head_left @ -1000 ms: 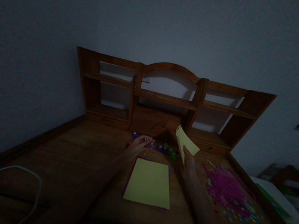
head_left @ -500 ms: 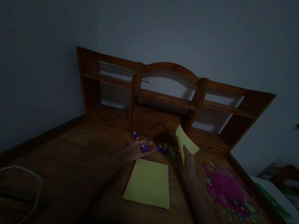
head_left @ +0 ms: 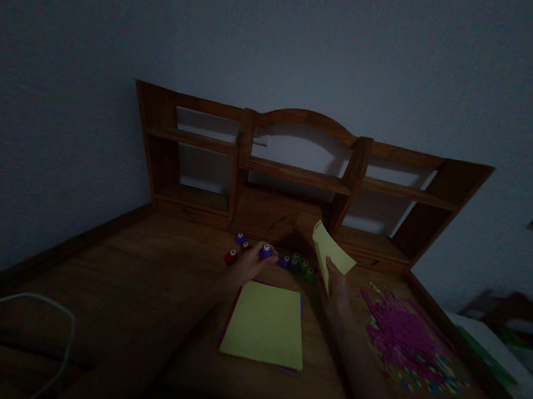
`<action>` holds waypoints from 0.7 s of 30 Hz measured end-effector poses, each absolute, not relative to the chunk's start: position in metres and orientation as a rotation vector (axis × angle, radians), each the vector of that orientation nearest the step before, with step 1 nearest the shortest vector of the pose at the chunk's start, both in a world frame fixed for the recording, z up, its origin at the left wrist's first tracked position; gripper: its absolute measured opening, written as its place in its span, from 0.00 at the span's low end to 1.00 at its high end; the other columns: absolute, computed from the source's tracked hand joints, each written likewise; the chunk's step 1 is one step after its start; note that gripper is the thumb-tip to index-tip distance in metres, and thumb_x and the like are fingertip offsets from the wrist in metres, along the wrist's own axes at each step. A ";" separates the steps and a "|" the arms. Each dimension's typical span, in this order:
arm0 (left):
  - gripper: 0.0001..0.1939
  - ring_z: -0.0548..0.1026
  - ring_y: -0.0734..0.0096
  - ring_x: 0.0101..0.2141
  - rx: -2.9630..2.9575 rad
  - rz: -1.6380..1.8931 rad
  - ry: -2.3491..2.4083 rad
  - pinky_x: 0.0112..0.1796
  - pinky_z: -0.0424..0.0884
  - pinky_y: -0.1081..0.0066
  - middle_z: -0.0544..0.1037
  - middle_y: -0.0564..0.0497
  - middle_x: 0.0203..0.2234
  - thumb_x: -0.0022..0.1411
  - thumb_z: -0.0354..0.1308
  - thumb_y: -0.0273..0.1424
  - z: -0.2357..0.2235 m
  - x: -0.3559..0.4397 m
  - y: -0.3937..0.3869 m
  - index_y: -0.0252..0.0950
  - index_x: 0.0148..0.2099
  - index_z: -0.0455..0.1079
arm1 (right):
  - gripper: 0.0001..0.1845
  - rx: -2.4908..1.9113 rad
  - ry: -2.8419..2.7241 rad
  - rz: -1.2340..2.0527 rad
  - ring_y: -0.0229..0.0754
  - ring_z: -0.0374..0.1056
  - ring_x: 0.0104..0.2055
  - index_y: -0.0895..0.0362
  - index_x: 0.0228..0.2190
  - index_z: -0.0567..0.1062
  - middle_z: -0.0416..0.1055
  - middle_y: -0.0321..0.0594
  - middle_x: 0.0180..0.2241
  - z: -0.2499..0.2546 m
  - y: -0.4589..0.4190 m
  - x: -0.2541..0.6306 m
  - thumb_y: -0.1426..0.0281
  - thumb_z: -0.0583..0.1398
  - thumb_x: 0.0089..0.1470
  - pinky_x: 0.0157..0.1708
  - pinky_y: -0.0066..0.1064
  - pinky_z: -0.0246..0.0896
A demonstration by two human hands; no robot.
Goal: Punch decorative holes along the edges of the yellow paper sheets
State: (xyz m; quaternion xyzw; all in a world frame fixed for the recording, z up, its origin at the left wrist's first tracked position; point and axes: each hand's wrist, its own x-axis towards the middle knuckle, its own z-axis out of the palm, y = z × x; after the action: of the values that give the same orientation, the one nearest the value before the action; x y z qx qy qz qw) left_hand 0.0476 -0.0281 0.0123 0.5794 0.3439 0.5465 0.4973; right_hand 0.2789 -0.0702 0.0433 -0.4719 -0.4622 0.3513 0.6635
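My left hand [head_left: 250, 266] is closed around a small purple thread spool [head_left: 265, 251], whose pale top faces up. It is among a row of similar spools at the back of the desk: a red spool [head_left: 231, 257] to its left, a purple spool [head_left: 284, 262] and a green spool [head_left: 310, 274] to its right. In my right hand [head_left: 337, 290] is a bent piece of yellow paper [head_left: 333, 254], gripped by its lower edge above the desk. Between my forearms lies a stack of coloured paper [head_left: 267, 324] with a yellow sheet on top.
A wooden shelf unit [head_left: 295, 175] stands along the back of the desk [head_left: 132, 279]. A pile of magenta strips [head_left: 404, 333] with small coloured bits lies at the right. A pale cable [head_left: 47, 303] loops at the front left. The room is dim.
My left hand has turned and its fingers have closed; the purple spool has moved slightly up and away, and now stands with its top upward. The right hand and its paper have barely moved.
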 end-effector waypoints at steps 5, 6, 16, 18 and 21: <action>0.15 0.71 0.60 0.44 1.729 1.366 0.896 0.45 0.67 0.69 0.74 0.48 0.39 0.47 0.72 0.33 0.016 0.048 -0.030 0.39 0.38 0.77 | 0.25 -1.071 -0.962 0.865 0.55 0.75 0.39 0.59 0.41 0.77 0.79 0.45 0.31 0.045 -0.071 0.278 0.52 0.59 0.51 0.39 0.44 0.74; 0.15 0.71 0.60 0.44 1.787 1.356 0.905 0.45 0.67 0.68 0.73 0.48 0.39 0.46 0.73 0.34 0.014 0.047 -0.029 0.39 0.38 0.77 | 0.25 -1.072 -0.966 0.861 0.54 0.75 0.40 0.59 0.42 0.77 0.79 0.46 0.33 0.046 -0.073 0.277 0.53 0.59 0.51 0.40 0.43 0.74; 0.16 0.74 0.57 0.44 2.049 1.085 0.896 0.47 0.66 0.63 0.78 0.47 0.42 0.50 0.68 0.27 -0.005 0.048 -0.028 0.42 0.44 0.78 | 0.21 -1.072 -0.955 0.837 0.55 0.73 0.47 0.59 0.38 0.77 0.79 0.47 0.34 0.054 -0.081 0.275 0.55 0.60 0.50 0.45 0.43 0.71; 0.15 0.75 0.57 0.43 2.034 1.074 0.870 0.48 0.67 0.62 0.79 0.48 0.41 0.51 0.66 0.25 -0.005 0.050 -0.030 0.42 0.43 0.78 | 0.20 -1.076 -0.974 0.795 0.54 0.71 0.49 0.57 0.38 0.77 0.79 0.47 0.36 0.057 -0.084 0.274 0.56 0.61 0.49 0.46 0.43 0.70; 0.19 0.75 0.55 0.45 2.015 1.121 0.892 0.51 0.65 0.60 0.80 0.48 0.43 0.51 0.65 0.22 -0.006 0.050 -0.031 0.44 0.45 0.78 | 0.18 -1.083 -0.989 0.800 0.54 0.72 0.49 0.57 0.36 0.77 0.79 0.47 0.36 0.062 -0.086 0.272 0.57 0.60 0.50 0.46 0.44 0.71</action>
State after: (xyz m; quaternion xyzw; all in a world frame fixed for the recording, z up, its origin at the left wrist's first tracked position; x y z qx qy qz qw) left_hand 0.0495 -0.0315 -0.0064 0.7699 0.3406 0.4283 0.3282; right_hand 0.2722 -0.0865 0.0623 -0.4806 -0.4391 0.3552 0.6709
